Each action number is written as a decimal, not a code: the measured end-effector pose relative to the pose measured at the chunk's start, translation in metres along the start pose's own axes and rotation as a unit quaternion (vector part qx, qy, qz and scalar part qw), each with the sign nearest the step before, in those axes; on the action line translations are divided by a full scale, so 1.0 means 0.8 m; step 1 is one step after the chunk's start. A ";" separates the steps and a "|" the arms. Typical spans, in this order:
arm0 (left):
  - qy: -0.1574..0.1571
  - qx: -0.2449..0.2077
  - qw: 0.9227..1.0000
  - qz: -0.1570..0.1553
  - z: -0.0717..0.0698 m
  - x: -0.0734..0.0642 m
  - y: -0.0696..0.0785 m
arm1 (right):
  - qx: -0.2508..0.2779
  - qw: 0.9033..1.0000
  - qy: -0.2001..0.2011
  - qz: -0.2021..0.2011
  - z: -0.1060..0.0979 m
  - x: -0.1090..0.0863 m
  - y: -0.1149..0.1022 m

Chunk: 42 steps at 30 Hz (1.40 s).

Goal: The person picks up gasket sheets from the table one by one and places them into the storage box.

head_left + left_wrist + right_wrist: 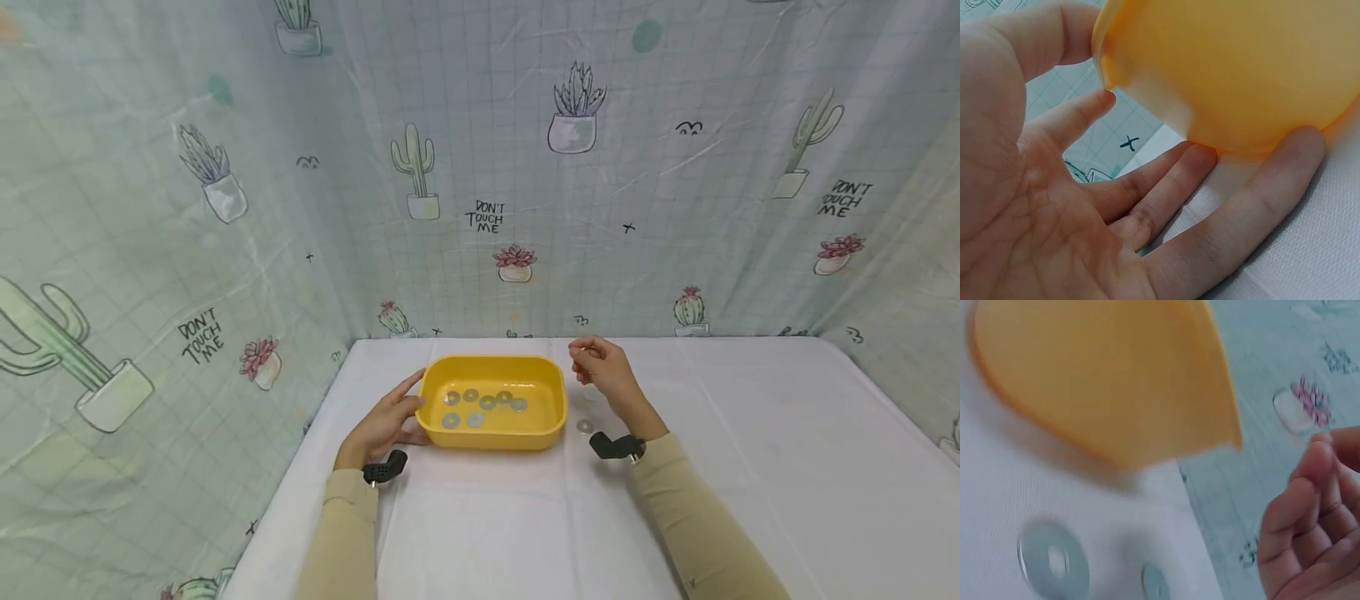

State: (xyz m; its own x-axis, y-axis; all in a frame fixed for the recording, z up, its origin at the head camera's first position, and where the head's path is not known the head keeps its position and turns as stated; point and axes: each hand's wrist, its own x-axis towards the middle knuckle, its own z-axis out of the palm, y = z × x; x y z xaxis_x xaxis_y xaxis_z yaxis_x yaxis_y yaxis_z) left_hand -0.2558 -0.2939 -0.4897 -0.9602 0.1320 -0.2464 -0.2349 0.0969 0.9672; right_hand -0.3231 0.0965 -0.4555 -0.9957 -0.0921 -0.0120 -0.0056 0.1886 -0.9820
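A yellow plastic basin (pixel 491 441) stands on the white table with several flat metal washers (pixel 451 421) spread over its floor. My left hand (pixel 382 423) grips the basin's left end. Seen from the left wrist, one digit lies at the rim and other fingertips touch the wall and lower edge. My right hand (pixel 606 372) is raised just beyond the basin's right rim, thumb and fingertips drawn together. Nothing shows between those fingertips in the right wrist view. Below this hand, a washer (pixel 585 426) and a fainter washer (pixel 588 392) lie on the table.
White cloth covers the table (pixel 480 517). A pale green curtain (pixel 465 275) printed with cacti hangs behind it and along the left side. Black wrist cameras (pixel 385 467) sit on both forearms.
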 end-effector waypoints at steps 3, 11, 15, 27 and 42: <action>-0.004 0.005 1.000 0.002 -0.001 0.001 0.003 | -0.061 0.998 -0.004 0.021 -0.015 0.005 0.010; -0.016 0.016 1.000 0.008 -0.001 0.005 0.011 | -0.193 0.977 -0.003 0.089 -0.034 0.008 0.027; -0.017 0.016 1.000 0.004 0.000 0.006 0.008 | -0.235 0.961 -0.014 0.143 -0.037 0.008 0.035; -0.012 0.014 1.000 0.001 0.000 0.005 0.003 | -0.296 0.946 -0.047 0.122 -0.038 0.007 0.044; -0.017 0.010 1.000 0.004 -0.002 0.001 0.002 | -0.323 0.941 -0.048 0.091 -0.028 0.005 0.047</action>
State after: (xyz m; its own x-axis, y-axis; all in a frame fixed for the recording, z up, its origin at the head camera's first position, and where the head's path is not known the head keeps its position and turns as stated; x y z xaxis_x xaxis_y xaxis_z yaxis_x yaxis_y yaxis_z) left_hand -0.2568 -0.2951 -0.4884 -0.9561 0.1660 -0.2417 -0.2244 0.1159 0.9676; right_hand -0.3295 0.1252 -0.4882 -0.9728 -0.0830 -0.2163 0.0780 0.7617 -0.6432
